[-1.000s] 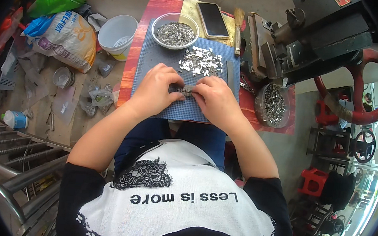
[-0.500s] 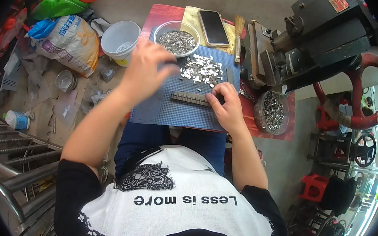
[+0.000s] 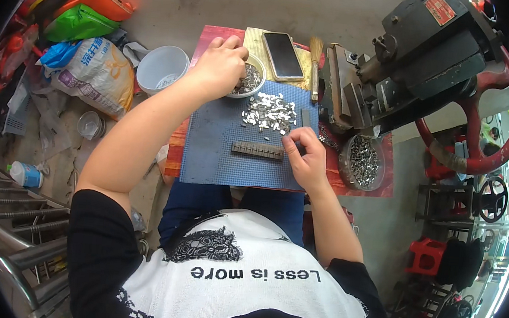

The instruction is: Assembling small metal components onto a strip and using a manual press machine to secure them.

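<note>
My left hand [image 3: 220, 66] reaches over the round white bowl [image 3: 261, 66], its fingers curled down at the small metal parts [image 3: 250, 81] inside. Its fingertips are mostly hidden, so what they hold cannot be made out. Thumb and forefinger of my right hand [image 3: 308, 157] come together by the near edge of a loose pile of small white and dark pieces [image 3: 271, 111]. A tiny bright piece [image 3: 283, 133] shows at those fingertips; whether it is gripped is unclear. Just left of this hand, a dark slotted metal bar [image 3: 257, 150] lies on the blue textured mat [image 3: 206, 161].
Beyond the mat lie a phone [image 3: 283, 55] and a brush [image 3: 314, 73]. At right stand a black machine with a red handwheel [image 3: 473, 117] and a clear tub of metal parts [image 3: 363, 162]. A white bucket [image 3: 160, 69] and sacks [image 3: 95, 72] are at left.
My left hand has moved up and away from me, to the bowl. My right hand has come off the end of the slotted bar and sits closer to the pile.
</note>
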Action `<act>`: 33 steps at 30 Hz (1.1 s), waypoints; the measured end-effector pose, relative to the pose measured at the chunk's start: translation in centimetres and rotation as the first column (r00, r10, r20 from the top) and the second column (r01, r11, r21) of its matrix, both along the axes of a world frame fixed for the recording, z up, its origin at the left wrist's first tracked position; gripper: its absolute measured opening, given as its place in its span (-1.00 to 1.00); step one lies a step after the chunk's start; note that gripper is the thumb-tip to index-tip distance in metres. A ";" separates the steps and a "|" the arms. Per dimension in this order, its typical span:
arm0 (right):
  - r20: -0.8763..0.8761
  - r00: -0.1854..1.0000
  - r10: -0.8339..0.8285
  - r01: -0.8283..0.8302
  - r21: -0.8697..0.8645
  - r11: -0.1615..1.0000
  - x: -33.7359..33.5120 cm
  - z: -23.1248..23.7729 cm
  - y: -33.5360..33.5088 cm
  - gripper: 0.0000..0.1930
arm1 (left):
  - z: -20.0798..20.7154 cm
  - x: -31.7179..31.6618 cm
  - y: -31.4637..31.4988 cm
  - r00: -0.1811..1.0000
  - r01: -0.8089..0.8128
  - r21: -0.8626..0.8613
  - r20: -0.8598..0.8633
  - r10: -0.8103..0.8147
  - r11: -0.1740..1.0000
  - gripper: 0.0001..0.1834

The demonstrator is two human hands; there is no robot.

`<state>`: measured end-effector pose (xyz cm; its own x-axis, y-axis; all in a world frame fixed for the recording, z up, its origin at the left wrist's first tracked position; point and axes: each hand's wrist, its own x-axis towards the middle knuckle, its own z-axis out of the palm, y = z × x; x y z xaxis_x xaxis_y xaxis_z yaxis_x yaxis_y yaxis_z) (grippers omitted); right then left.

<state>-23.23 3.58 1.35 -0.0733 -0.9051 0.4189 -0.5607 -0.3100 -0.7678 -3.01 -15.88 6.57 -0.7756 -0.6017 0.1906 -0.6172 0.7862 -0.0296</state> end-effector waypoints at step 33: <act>-0.090 0.988 0.126 -0.083 0.380 0.921 4.7 5.9 -15.5 -0.68 | -2.8 3.2 -0.5 0.703 0.172 0.375 -0.695 0.153 0.911 -0.78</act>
<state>-18.57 -11.92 7.22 0.0575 -0.9972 0.0480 -0.6290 -0.0736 -0.7739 0.23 -16.42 3.76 -0.5170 -0.7401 0.4302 -0.3188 0.6328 0.7056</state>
